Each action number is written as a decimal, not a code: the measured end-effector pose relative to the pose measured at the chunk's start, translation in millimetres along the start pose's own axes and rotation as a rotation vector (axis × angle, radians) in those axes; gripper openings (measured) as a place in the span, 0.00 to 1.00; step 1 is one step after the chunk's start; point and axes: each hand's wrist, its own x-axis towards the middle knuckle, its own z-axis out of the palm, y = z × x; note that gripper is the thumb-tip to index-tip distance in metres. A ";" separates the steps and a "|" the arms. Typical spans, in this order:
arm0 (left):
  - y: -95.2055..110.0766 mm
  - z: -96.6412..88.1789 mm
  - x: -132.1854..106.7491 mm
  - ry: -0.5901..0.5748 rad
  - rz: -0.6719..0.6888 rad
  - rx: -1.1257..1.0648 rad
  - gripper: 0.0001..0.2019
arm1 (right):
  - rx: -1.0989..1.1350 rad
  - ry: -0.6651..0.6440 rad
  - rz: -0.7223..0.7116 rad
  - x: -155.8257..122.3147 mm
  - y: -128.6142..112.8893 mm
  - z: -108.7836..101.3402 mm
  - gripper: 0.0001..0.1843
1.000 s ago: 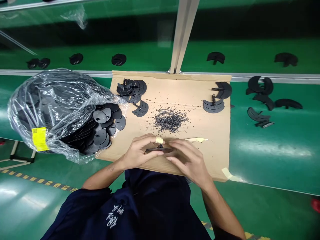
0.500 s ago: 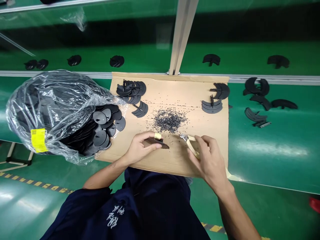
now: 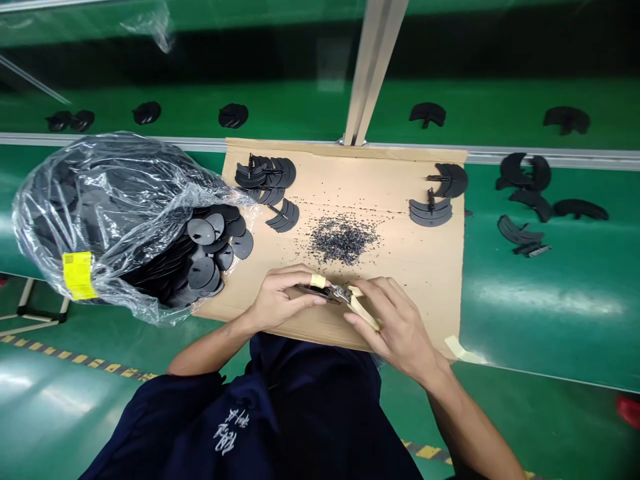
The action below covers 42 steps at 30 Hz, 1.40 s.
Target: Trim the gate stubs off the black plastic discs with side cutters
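Note:
My left hand [image 3: 283, 300] pinches a black plastic disc [image 3: 320, 291] between thumb and fingers, with yellow tape wound round one fingertip. In my right hand [image 3: 397, 327] is a pair of nippers [image 3: 364, 312] with pale wrapped handles. Their metal jaws meet the right edge of the disc; whether they bite on it I cannot tell. Both hands are above the near part of a cardboard sheet [image 3: 400, 257]. Just beyond them lies a heap of small black plastic bits [image 3: 344, 240].
A clear plastic bag [image 3: 115, 200] full of black discs [image 3: 201, 273] lies open at left. Curved black parts [image 3: 283, 173] lie on the cardboard's far left, others [image 3: 431, 212] at its right, and more [image 3: 525, 173] on the green bench [image 3: 545, 287]. A metal post [image 3: 375, 73] rises behind.
My right hand has moved left, bringing the nippers' jaws from apart to the disc's edge. The disc in my left hand has tilted slightly. The whole view has shifted a little.

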 end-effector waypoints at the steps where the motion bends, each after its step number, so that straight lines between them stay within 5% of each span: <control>1: -0.5 -0.3 -0.1 -0.002 0.006 -0.004 0.09 | -0.010 -0.001 -0.008 -0.2 0.9 -1.0 0.20; 12: -3.3 -3.1 -0.6 -0.022 0.024 0.006 0.11 | -0.089 -0.051 -0.076 6.2 3.3 -15.8 0.18; 25: -7.8 -0.3 -9.2 0.004 -0.014 -0.109 0.09 | -0.148 0.006 -0.116 6.5 6.7 -9.6 0.12; 33: -11.8 6.2 2.8 0.001 -0.010 0.234 0.09 | -0.449 0.035 -0.040 8.5 13.7 -5.9 0.16; 38: -24.4 4.8 3.0 0.181 -0.259 0.093 0.15 | -0.058 0.131 0.152 -1.3 16.3 -7.8 0.17; 42: -29.8 12.6 3.6 0.245 -0.338 -0.228 0.20 | 0.307 0.080 0.129 -1.1 9.6 8.3 0.15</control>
